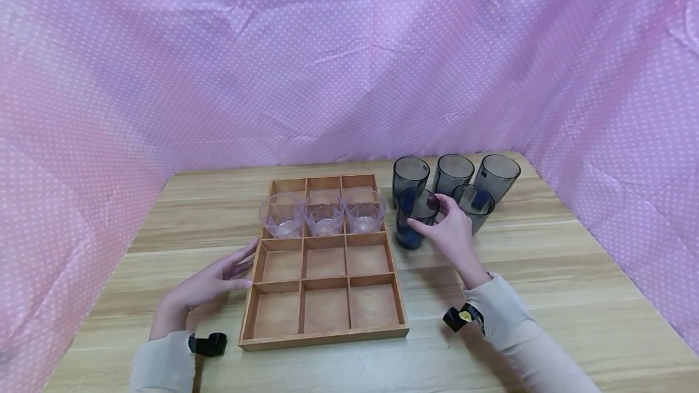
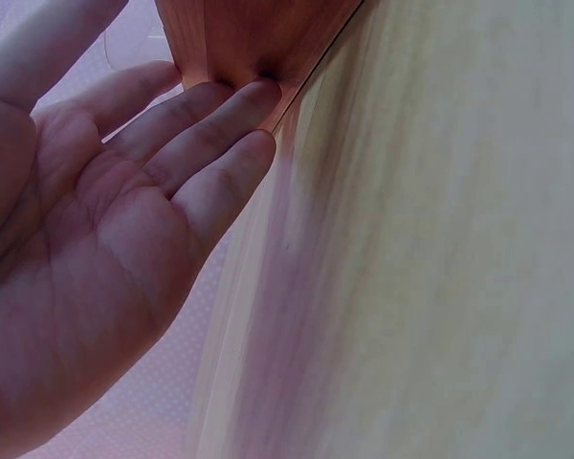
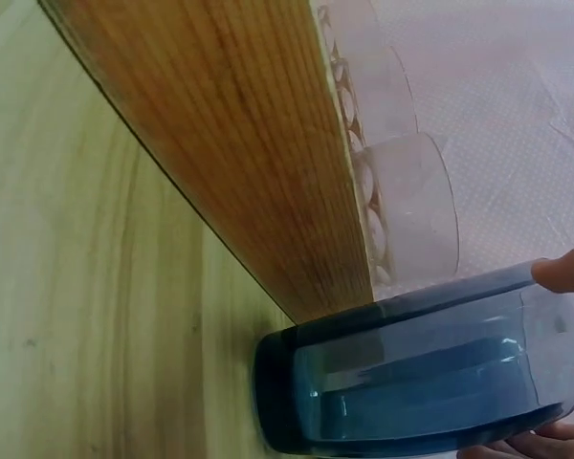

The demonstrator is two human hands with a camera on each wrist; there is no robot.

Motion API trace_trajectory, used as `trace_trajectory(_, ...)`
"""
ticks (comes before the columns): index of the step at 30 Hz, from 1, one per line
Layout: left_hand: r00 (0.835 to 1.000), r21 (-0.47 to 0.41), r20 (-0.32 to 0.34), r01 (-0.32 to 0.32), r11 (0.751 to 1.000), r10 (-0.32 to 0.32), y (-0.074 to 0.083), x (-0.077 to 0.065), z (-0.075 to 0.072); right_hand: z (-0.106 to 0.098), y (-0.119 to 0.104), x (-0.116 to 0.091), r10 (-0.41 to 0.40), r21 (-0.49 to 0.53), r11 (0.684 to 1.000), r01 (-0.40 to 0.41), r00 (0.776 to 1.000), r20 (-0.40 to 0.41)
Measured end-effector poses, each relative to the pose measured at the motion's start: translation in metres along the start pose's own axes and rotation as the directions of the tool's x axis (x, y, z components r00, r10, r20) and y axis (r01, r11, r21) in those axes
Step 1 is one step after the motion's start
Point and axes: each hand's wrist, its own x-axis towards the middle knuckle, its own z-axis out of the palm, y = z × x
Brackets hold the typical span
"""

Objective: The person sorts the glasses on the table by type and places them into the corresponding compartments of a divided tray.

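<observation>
My right hand (image 1: 450, 229) pinches a dark grey glass tumbler (image 1: 411, 238) near its rim, thumb on one side and fingers on the other. In the right wrist view this tumbler (image 3: 411, 373) stands upright, its base at the table close beside the box wall. With fingers extended, my left hand (image 1: 215, 281) touches the left side of a wooden compartment box (image 1: 324, 341); the left wrist view shows its fingertips (image 2: 258, 96) against the box's outer wall. Three clear glasses (image 1: 324, 226) stand in a row across the box, one per column.
Several other dark tumblers stand behind and right of the held one: a back left one (image 1: 409, 174), a middle one (image 1: 454, 173), a right one (image 1: 498, 176) and a nearer one (image 1: 477, 202). Pink dotted cloth (image 1: 349, 77) hangs around the wooden table (image 1: 568, 296).
</observation>
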Motion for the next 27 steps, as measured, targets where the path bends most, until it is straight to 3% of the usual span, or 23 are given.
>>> trace_trajectory(9,1.000,0.003,-0.006,0.013,1.000,-0.013,0.002,0.000,0.000,-0.004,-0.004,-0.009,-0.048,-0.015,0.999,0.048,0.997,-0.060)
trace_trajectory(27,1.000,0.022,-0.001,-0.020,1.000,0.020,0.001,0.001,0.001,-0.013,-0.038,-0.032,-0.143,0.162,0.976,0.144,0.990,-0.017)
